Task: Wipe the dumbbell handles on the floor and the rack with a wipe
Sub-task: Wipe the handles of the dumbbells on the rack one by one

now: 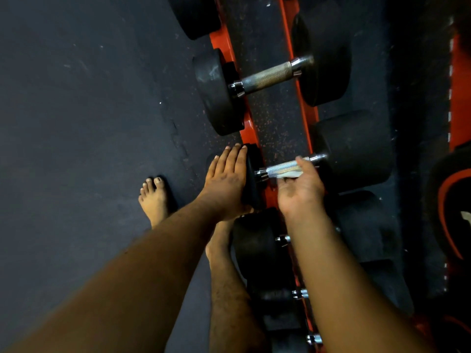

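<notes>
My right hand [299,187] is palm-up under the handle [288,168] of the dumbbell [354,151] on the rack [251,128], fingers curled up around the bar with the white wipe [289,175] pinched against its underside. Only a small crumpled edge of the wipe shows; the rest is hidden between my fingers and the metal.

My left hand [225,179] lies flat, fingers straight and together, pressed on the near-left weight head [252,179] of the same dumbbell. It holds nothing.

Handle long axis: runs left to right, tilted slightly so the right end sits farther away. Its right head rests on the far rail, its left head on the near orange rail.

Farther along the rack, a second dumbbell [267,77] lies parallel, knurled handle fully exposed. Nearer to me, more dumbbells [257,248] sit in the row, their handles mostly covered by my right forearm; only chrome collars show.

My bare foot [154,200] stands on the dark floor [76,123] left of the rack. The right edge is dim; orange and black shapes there are hard to make out.
</notes>
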Available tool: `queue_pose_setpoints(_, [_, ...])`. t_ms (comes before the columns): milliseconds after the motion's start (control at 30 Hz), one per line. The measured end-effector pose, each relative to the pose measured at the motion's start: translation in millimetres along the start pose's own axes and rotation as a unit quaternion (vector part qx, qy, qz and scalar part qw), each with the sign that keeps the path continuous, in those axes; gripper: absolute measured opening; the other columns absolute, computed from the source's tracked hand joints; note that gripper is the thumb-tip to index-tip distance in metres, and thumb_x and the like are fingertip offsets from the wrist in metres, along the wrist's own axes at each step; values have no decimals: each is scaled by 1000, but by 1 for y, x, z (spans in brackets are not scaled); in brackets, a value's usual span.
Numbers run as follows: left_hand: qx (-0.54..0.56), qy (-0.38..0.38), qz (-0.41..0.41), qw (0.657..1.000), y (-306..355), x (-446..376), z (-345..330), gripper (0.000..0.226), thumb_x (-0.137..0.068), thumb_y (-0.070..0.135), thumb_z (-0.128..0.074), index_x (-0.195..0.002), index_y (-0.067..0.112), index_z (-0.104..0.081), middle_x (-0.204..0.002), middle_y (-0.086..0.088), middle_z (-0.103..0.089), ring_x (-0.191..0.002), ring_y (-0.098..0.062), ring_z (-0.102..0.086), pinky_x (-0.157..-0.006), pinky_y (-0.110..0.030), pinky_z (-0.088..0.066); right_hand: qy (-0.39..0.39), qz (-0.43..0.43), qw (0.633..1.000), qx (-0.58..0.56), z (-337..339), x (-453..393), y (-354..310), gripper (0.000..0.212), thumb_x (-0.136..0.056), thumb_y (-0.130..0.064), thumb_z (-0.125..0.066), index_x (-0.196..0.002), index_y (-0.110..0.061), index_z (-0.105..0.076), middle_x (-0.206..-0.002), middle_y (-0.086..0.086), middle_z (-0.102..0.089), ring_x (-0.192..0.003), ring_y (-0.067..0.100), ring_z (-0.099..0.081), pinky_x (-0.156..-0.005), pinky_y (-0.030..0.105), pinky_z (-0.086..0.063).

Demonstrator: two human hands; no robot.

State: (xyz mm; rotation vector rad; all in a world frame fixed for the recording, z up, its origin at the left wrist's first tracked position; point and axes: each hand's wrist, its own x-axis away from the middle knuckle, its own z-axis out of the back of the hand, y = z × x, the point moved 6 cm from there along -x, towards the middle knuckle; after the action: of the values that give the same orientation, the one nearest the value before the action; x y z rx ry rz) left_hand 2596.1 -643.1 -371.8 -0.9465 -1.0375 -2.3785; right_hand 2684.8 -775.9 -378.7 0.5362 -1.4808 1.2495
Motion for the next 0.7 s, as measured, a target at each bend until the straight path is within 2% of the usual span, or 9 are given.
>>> queue_pose_setpoints(133, [-8,6,-1,1000,0,-1,-1,149,-63,55,-89,-159,12,16,-170,-8,13,-156,-27,15,-127,-46,6,34,24,999,24,-7,-14,-23,21,-91,-23,-67,-104,-7,-69,-101,8,-72,-92,25,-71,-94,42,-55])
queue_pose_setpoints(200, [-3,5,-2,1000,1,-2,-1,149,-63,53,-90,-159,12,16,-169,-8,13,-156,-26,15,-127,-45,6,5,24,998,50,-9,-17,-22,18,-97,-24,-60,-97,-7,-66,-94,10,-69,-85,23,-67,-85,41,-53])
queue_pose_setpoints(267, [-5,10,-1,1000,0,-1,-1,150,-62,53,-91,-159,12,15,-170,-8,13,-156,-26,15,-127,-45,6,-12,17,999,44,-6,-18,-21,19,-98,-23,-58,-101,-6,-65,-98,12,-69,-90,24,-68,-81,39,-54])
queue_pose_setpoints(367, [-8,10,-1,1000,-3,-2,-4,150,-62,53,-91,-159,12,16,-170,-8,13,-156,-26,15,-127,-46,6,15,26,1000,8,2,-15,-24,22,-90,-20,-69,-107,-6,-67,-115,11,-72,-104,25,-69,-92,40,-56])
queue_pose_setpoints(467, [-13,14,-1,1000,-2,-2,-5,150,-62,53,-90,-159,13,17,-169,-7,13,-156,-26,15,-127,-47,5,20,38,999,13,2,-16,-24,22,-87,-20,-72,-104,-7,-68,-118,9,-71,-106,23,-69,-101,41,-52])
queue_pose_setpoints(533, [-15,18,-1,1000,-1,-3,-4,151,-60,54,-91,-159,13,17,-169,-7,12,-156,-26,15,-127,-46,5,-13,23,999,24,-5,-20,-23,18,-94,-22,-64,-105,-9,-65,-117,12,-69,-99,24,-68,-90,40,-56])
queue_pose_setpoints(600, [-10,17,0,1000,-2,-3,-5,152,-59,53,-91,-159,15,17,-169,-6,14,-156,-26,15,-127,-45,6,-16,15,999,41,-7,-20,-24,17,-97,-25,-61,-104,-10,-65,-103,10,-71,-89,22,-69,-72,35,-57])
queue_pose_setpoints(633, [-10,16,0,1000,-2,-3,-6,152,-60,53,-91,-158,15,18,-169,-5,15,-156,-26,16,-127,-46,6,-9,16,999,46,-7,-18,-24,17,-96,-24,-63,-100,-9,-66,-96,8,-72,-87,21,-69,-71,35,-57])
queue_pose_setpoints(700, [-10,18,-1,1000,-3,-2,-5,151,-60,54,-91,-159,15,17,-169,-6,15,-156,-26,16,-127,-46,6,11,21,999,35,-2,-12,-19,21,-89,-22,-72,-104,-7,-69,-103,8,-73,-98,22,-70,-89,39,-56])
